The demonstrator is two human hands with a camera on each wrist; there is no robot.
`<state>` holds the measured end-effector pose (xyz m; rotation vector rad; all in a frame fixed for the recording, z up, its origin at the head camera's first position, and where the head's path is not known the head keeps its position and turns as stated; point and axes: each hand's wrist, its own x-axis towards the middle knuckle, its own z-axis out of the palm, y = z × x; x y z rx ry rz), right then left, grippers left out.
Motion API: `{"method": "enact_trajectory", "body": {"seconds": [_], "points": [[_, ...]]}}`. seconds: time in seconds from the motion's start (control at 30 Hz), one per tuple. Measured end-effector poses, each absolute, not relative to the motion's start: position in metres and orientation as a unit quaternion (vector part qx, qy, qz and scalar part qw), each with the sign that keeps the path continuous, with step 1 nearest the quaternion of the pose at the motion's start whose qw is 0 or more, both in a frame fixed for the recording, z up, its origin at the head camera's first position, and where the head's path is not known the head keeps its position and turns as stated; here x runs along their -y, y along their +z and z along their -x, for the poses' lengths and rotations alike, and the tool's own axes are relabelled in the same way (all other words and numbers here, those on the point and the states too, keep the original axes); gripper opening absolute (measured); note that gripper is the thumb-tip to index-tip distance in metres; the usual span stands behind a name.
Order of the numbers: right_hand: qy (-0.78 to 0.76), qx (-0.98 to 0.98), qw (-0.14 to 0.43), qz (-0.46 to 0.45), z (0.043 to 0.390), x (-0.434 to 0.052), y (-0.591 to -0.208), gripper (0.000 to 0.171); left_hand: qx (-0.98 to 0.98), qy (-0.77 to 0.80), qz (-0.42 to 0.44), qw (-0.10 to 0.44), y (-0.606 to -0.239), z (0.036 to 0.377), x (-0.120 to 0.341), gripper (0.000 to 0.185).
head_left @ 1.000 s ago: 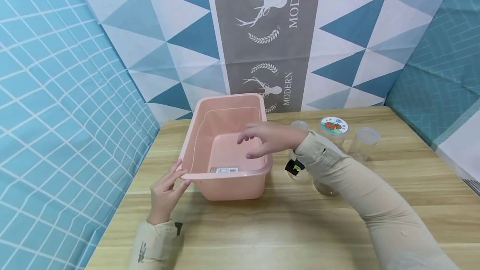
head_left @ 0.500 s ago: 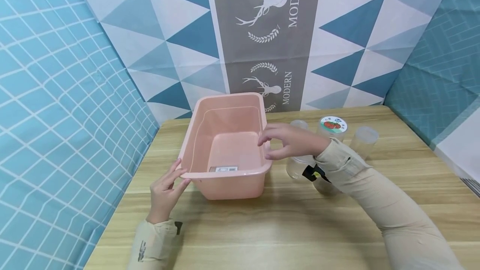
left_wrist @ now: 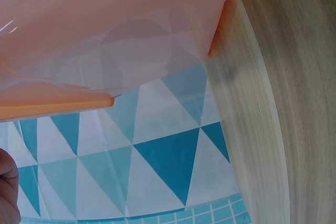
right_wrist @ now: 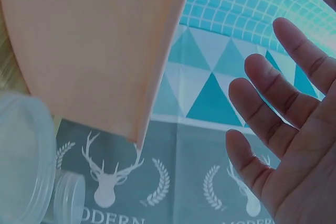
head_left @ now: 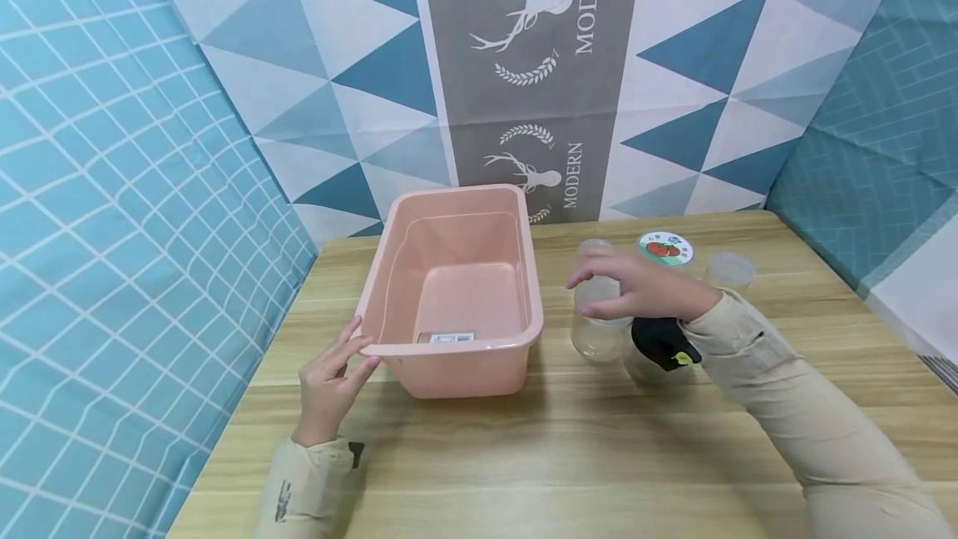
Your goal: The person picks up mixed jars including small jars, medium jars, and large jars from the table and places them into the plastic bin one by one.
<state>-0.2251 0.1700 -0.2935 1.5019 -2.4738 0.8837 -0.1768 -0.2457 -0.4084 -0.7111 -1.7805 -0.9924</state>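
Observation:
A pink plastic basin (head_left: pixel 460 373) stands on the wooden table, with a small printed label (head_left: pixel 449 338) inside near its front wall. My left hand (head_left: pixel 329 385) grips the basin's front left corner, fingers at the rim and thumb below it; only a bit of that hand shows in the left wrist view. My right hand (head_left: pixel 636 283) hovers above the clear jars right of the basin, fingers spread and holding nothing. Beneath it stands a clear jar (head_left: pixel 599 343). In the right wrist view, the bare fingers (right_wrist: pixel 262 108) are apart from a jar (right_wrist: pixel 23 156).
Behind the right hand are a jar whose white lid (head_left: pixel 664 248) bears a red fruit picture and another with a translucent lid (head_left: pixel 729 270). More jars are partly covered by the hand and wrist camera. Patterned cloth (head_left: pixel 531 65) hangs behind the table (head_left: pixel 509 472).
My right hand has moved right, from over the basin's inside to above the jars. The left hand and the basin have stayed in place.

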Motion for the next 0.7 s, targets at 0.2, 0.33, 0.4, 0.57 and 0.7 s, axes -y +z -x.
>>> {"method": "enact_trajectory", "body": {"seconds": [0.2,0.33,0.4,0.57,0.7], "points": [[0.290,0.841,0.031,-0.456,0.218,-0.185,-0.296,0.023,0.722,-0.410,0.295,0.473,-0.408,0.177,0.245,0.050],[0.287,0.854,0.032,-0.432,0.214,-0.198,-0.299,0.023,0.720,-0.412,0.297,0.474,-0.409,0.177,0.245,0.050],[0.285,0.857,0.053,-0.426,0.213,-0.208,-0.300,0.023,0.719,-0.412,0.298,0.474,-0.410,0.178,0.245,0.050],[0.298,0.855,0.106,-0.410,0.211,-0.234,-0.308,0.028,0.718,-0.410,0.304,0.474,-0.410,0.178,0.245,0.049],[0.313,0.859,0.112,-0.390,0.210,-0.251,-0.316,0.030,0.721,-0.407,0.297,0.476,-0.410,0.177,0.246,0.050]]}}
